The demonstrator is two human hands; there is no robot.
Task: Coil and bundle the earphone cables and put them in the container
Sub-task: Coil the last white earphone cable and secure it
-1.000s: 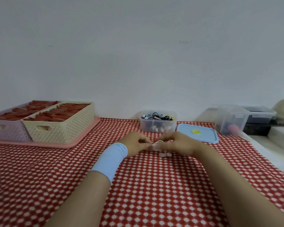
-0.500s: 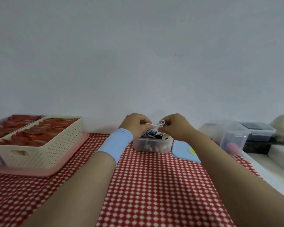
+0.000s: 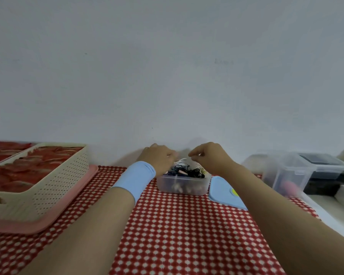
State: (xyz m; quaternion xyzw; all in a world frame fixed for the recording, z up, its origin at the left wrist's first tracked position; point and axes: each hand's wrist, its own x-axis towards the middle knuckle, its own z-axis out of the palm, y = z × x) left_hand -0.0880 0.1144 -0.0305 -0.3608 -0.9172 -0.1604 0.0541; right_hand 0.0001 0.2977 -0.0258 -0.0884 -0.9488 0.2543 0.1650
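Left hand (image 3: 159, 158): fingers curled, with the tips meeting the left end of the white earphone coil (image 3: 180, 161). It appears to pinch the coil, though blur hides the contact itself.
Right hand (image 3: 210, 158): fingers curled downward, thumb and forefinger tips close together just above the coil's right end. Whether they touch it cannot be told.
White earphone coil: between the two hands, low over the open container and just above the cables already in it.
Container (image 3: 184, 185): clear plastic tub with its lid off, at the middle of the tabletop's far edge, by the wall. Dark and coloured cable bundles (image 3: 195, 171) are heaped to its rim.
Wristband (image 3: 135, 179): light blue, on the left wrist, just left of the container.
Lid (image 3: 222, 193): light blue with a yellow-green sticker, flat on the cloth just right of the container, partly under the right forearm.
Tablecloth (image 3: 177, 225): red with a white check, covering the tabletop.
Cream basket (image 3: 54, 181): perforated, toward the far-left corner, standing on a pink tray (image 3: 54, 219) and filled with red items (image 3: 18, 171).
Clear box (image 3: 284, 171): lidded, past the cloth's right edge at the far right, with a dark box (image 3: 322, 167) just beside it.
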